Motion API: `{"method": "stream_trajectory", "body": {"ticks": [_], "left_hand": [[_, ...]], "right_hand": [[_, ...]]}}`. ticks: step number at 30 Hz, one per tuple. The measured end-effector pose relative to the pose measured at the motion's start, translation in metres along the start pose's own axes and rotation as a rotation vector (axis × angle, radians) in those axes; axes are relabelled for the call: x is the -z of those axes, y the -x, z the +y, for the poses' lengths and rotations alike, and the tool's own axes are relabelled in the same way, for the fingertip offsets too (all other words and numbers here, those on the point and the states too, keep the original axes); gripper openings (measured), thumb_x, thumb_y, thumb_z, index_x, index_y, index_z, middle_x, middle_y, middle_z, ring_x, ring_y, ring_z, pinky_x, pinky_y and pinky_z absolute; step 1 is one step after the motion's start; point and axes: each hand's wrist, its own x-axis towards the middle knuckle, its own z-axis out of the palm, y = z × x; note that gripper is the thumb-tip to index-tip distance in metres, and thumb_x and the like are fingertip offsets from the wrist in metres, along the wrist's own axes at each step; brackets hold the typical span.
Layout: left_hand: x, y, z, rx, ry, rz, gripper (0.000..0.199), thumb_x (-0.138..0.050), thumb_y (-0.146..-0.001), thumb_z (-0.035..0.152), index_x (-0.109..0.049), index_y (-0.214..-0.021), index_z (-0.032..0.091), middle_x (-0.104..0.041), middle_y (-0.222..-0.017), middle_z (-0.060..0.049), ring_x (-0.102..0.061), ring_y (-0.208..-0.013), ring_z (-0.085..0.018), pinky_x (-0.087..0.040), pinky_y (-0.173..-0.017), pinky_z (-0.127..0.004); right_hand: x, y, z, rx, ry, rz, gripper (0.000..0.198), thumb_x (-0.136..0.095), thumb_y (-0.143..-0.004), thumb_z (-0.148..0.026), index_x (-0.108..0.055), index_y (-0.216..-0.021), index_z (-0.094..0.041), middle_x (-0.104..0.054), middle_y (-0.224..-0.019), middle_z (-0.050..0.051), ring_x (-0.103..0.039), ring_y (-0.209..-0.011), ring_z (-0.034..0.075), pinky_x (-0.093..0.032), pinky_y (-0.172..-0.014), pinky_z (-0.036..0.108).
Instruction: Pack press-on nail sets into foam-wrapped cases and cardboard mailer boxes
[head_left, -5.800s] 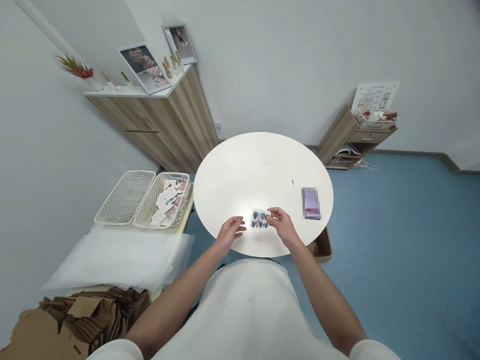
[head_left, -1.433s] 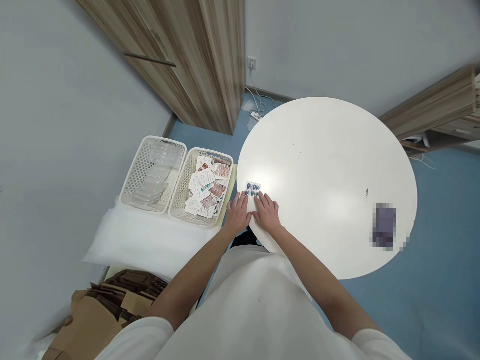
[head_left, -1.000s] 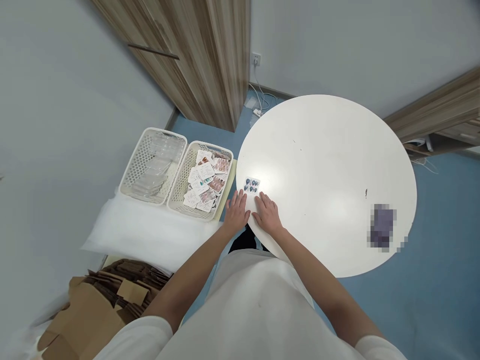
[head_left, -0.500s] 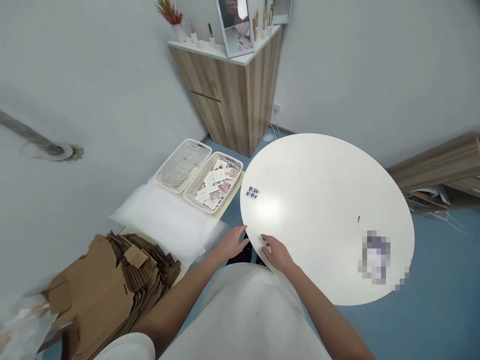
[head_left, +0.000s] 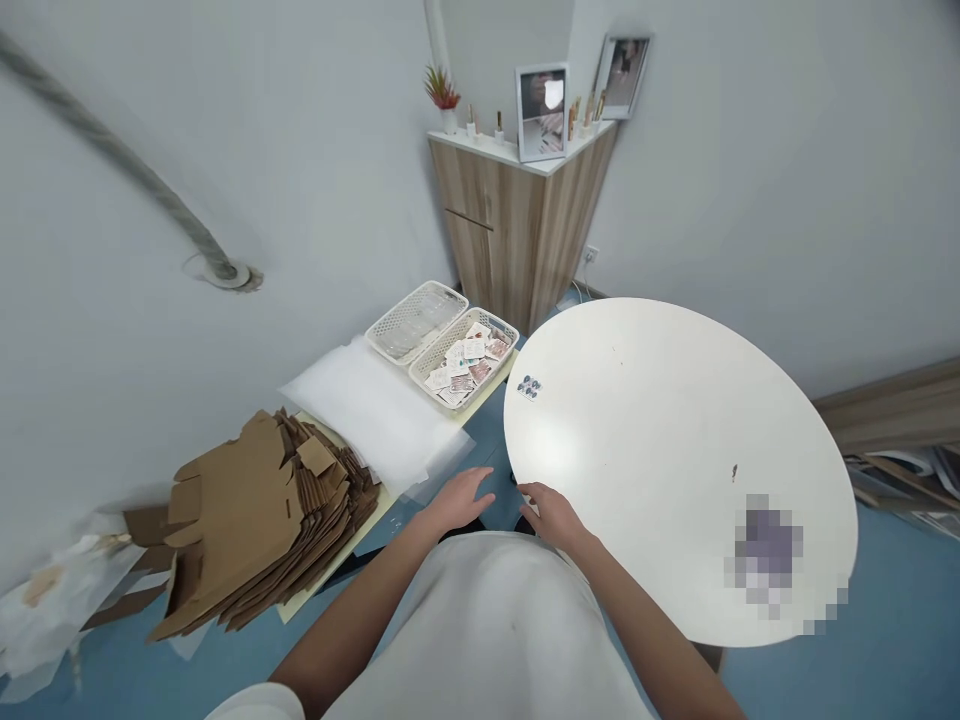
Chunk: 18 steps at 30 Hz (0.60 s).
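Note:
My left hand hovers in front of my body with the thumb apart from the fingers, holding nothing. It is nearest to the edge of the side table and its white sheets. My right hand is over the near left edge of the white oval table. Its fingers are loosely bent and apart, with nothing in them; whether it touches the tabletop I cannot tell. A small card with several dark, nail-shaped pieces lies on the table's left side.
On the left, flat brown cardboard boxes are stacked beside the white sheets. A white basket with printed cards and a basket with clear plastic packs stand behind. A wooden corner cabinet fills the corner. A pixelated patch covers something on the table.
My view has shifted, so the table, baskets and cabinet appear further right and lower. Both hands stay in front of my body, the left slightly lower, with nothing picked up.

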Motion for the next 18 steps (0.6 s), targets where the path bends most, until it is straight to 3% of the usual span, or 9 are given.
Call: {"method": "stream_trajectory", "body": {"ticks": [8,18], "left_hand": [[0.031,0.030,-0.042,0.023,0.028,0.152,0.051,-0.044,-0.078,0.042,-0.042,-0.123,0.018,-0.050,-0.124,-0.009,-0.048,-0.111,-0.024,-0.038,-0.091,-0.036],[0.062,0.065,-0.106,0.031,-0.036,0.154,0.048,-0.042,-0.079,0.039,-0.042,-0.122,0.017,-0.050,-0.124,-0.009,-0.045,-0.113,-0.022,-0.035,-0.094,-0.033]], "right_hand": [[-0.017,-0.041,-0.044,0.085,0.090,-0.063,0.039,-0.044,-0.080,-0.026,-0.048,-0.118,-0.020,-0.057,-0.111,0.009,-0.056,-0.096,0.021,-0.043,-0.080,0.032],[-0.049,-0.085,-0.103,0.159,0.110,-0.117,0.041,-0.044,-0.080,-0.026,-0.047,-0.120,-0.018,-0.056,-0.114,0.010,-0.056,-0.096,0.021,-0.043,-0.080,0.032]]}}
